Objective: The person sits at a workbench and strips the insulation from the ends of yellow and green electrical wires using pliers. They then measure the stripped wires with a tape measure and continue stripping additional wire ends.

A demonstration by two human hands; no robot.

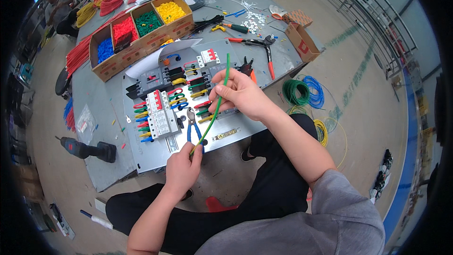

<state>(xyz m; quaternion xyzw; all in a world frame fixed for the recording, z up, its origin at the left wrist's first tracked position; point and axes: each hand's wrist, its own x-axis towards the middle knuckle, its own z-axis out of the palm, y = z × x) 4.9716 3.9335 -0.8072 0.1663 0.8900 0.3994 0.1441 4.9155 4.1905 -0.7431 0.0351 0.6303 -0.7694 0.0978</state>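
Observation:
A length of green wire (pixel 213 120) with a yellowish stripe runs slantwise between my hands. My left hand (pixel 183 169) pinches its lower end, just below the blue-handled pliers (pixel 191 125) lying on the metal plate. Higher up, my right hand (pixel 243 95) has thumb and fingers closed on the wire, whose free end rises above them. Under the hands, the mounting plate (pixel 141 158) carries a row of white circuit breakers (pixel 162 118) with red switches, a grey breaker (pixel 153 81) and several short coloured wire loops. A small brass terminal bar (pixel 226 134) sits near the plate's front edge.
A divided cardboard box (pixel 106 72) of coloured caps stands at the back left. Red-handled cutters (pixel 271 59) lie right of the plate. A cordless drill (pixel 87 150) rests at the table's left edge. Green and blue wire coils (pixel 315 92) are on the floor. Another person (pixel 59 9) sits far left.

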